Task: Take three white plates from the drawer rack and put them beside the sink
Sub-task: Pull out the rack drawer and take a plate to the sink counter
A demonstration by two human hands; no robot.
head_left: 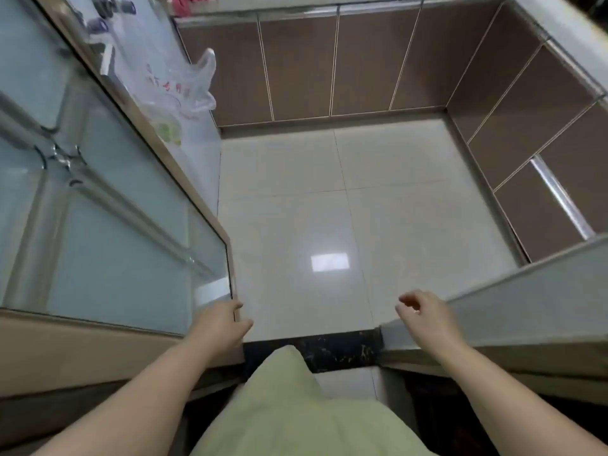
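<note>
I look down into a kitchen floor (296, 225) of pale glossy tiles, bounded ahead and to the right by brown cabinet doors (302, 67). The left hand (223, 324) is at the corner of a frosted glass door (115, 209) on the left side; its grip is loosely curled, fingers close to the door's edge, and I cannot tell whether they touch it. The right hand (424, 312) hovers beside a pale grey panel (526, 301) on the right; its grip is half curled, fingers bent inward, pinching nothing. Both forearms are bare. A light green garment (296, 406) fills the lower centre. A clear plastic bag (177, 93) with red print hangs near the left glass door. The white plates, the drawer rack and the sink are not visible in this view.
</note>
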